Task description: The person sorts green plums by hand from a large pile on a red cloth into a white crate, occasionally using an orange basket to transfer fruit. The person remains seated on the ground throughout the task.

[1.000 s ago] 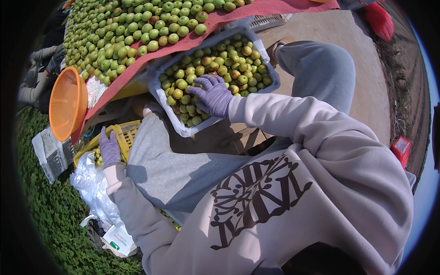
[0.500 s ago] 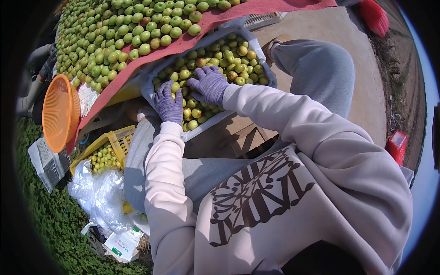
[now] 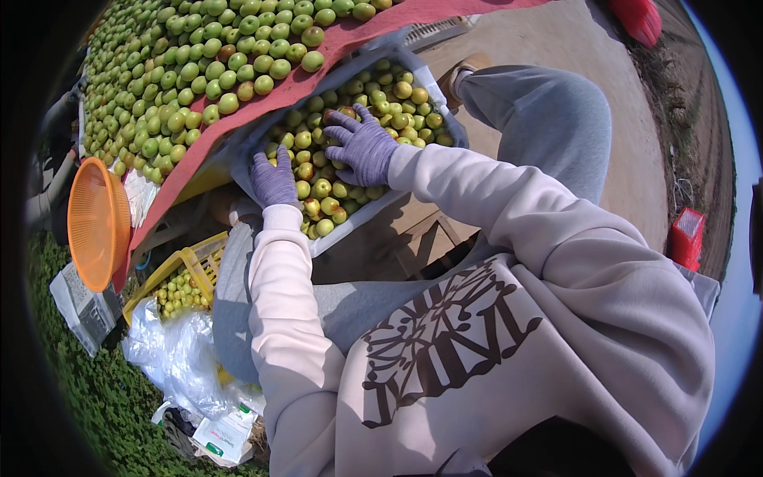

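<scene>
A pale crate (image 3: 350, 236) lined with plastic holds many small round jujube-like fruits (image 3: 321, 188), green to yellow with some reddish brown patches. My right hand (image 3: 366, 149), in a purple knit glove, lies over the middle of these fruits with its fingers spread. At the crate's left side is my left hand (image 3: 274, 180), gloved the same way, its thumb and fingers apart near the wall and the fruits beside it. Neither hand shows a fruit in its grip.
Beyond the crate, a red cloth (image 3: 235, 123) bears a large heap of green fruits (image 3: 191, 67). An orange basket (image 3: 97, 226) stands at the left. Below it are a yellow crate (image 3: 208, 266) with fruits and clear plastic bags (image 3: 179, 354). My knee (image 3: 548, 119) flanks the crate's right side.
My left hand has moved left across the fruits to the crate's side. My right hand's fingers have spread wider. The crate and heap sit slightly further left in view.
</scene>
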A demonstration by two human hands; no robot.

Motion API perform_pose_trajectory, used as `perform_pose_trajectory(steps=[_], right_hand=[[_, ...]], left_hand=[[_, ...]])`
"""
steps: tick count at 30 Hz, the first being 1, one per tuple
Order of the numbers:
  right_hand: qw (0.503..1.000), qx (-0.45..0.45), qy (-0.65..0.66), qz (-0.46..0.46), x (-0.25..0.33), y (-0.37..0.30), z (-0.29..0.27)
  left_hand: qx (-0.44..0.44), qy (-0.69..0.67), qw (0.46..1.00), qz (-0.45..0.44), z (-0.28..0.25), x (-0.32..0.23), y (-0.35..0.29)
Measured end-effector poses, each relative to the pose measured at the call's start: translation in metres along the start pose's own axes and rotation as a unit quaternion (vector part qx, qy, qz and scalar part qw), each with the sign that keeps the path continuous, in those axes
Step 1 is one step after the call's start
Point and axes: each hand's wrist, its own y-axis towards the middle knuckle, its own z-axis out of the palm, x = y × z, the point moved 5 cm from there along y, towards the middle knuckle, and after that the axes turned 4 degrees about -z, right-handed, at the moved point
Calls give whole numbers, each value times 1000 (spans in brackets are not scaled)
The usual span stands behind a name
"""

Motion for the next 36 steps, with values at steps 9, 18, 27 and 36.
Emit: perform_pose_trajectory(steps=[9, 18, 27, 36], right_hand=[[996, -49, 70, 15, -23, -7, -2], [984, -122, 121, 38, -64, -12, 5], [896, -95, 334, 277, -70, -19, 20], [966, -138, 97, 195, -142, -10, -23]], left_hand=[[3, -11, 997, 80, 2, 1, 16], [32, -11, 997, 67, 7, 21, 0], [45, -82, 965, 244, 23, -88, -8], [111, 296, 903, 292, 90, -126, 13]])
